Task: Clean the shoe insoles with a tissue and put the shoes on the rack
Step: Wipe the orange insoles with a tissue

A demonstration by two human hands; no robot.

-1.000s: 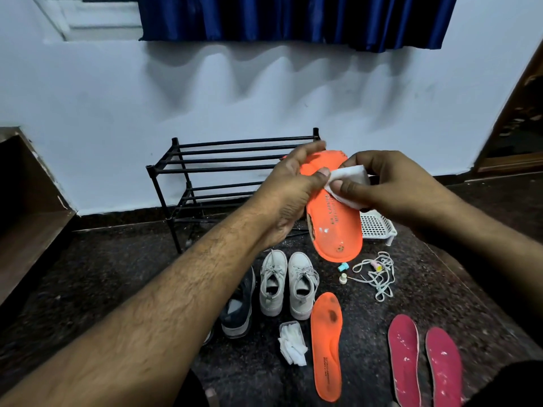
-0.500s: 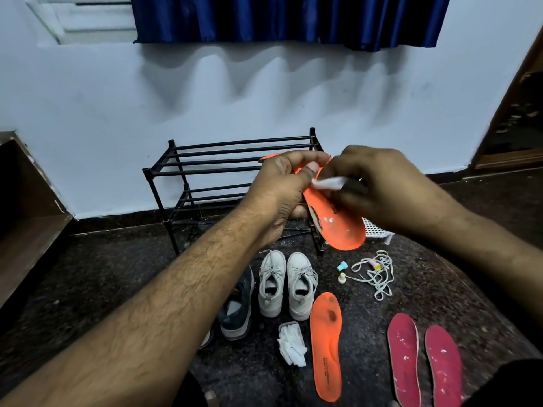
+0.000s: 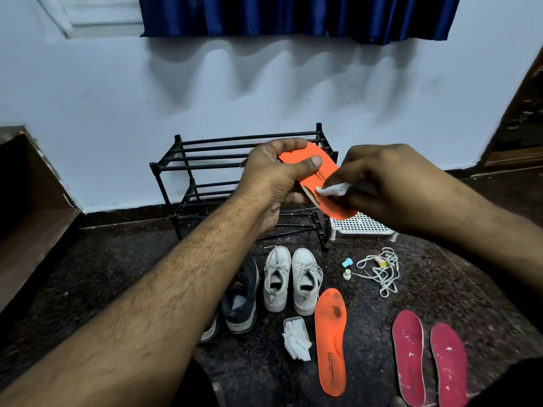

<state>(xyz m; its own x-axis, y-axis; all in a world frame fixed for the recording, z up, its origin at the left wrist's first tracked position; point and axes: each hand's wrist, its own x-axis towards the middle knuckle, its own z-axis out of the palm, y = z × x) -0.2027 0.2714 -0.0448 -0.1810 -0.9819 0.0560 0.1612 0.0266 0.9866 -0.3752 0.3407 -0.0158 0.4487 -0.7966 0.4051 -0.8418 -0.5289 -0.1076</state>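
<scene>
1. The black shoe rack (image 3: 205, 160) stands against the white wall, both tiers bare of shoes, with the blue curtain (image 3: 293, 16) hanging above it.
2. My left hand (image 3: 270, 177) is raised in front of the rack, fingers curled over the far edge of an orange insole (image 3: 316, 171) and my thumb pressed flat on its face.
3. My right hand (image 3: 390, 183) is curled tight around a white tissue (image 3: 333, 190), which touches the insole's lower half near its left edge.
4. A second orange insole (image 3: 330, 342) lies flat on the dark floor, a dark smudge near its toe end.
5. Two red insoles (image 3: 429, 359) lie side by side to its right, flecked with white.
6. The white sneakers (image 3: 292, 279) sit paired just in front of the rack; a dark shoe (image 3: 241, 301) sits to their left, partly hidden by my forearm.
7. A white plastic basket (image 3: 361, 226) sits beside the rack's right foot.
8. A tangle of white laces (image 3: 380, 270) lies right of the sneakers.
9. A small wad of tissues (image 3: 296, 337) rests just left of the floor insole.
</scene>
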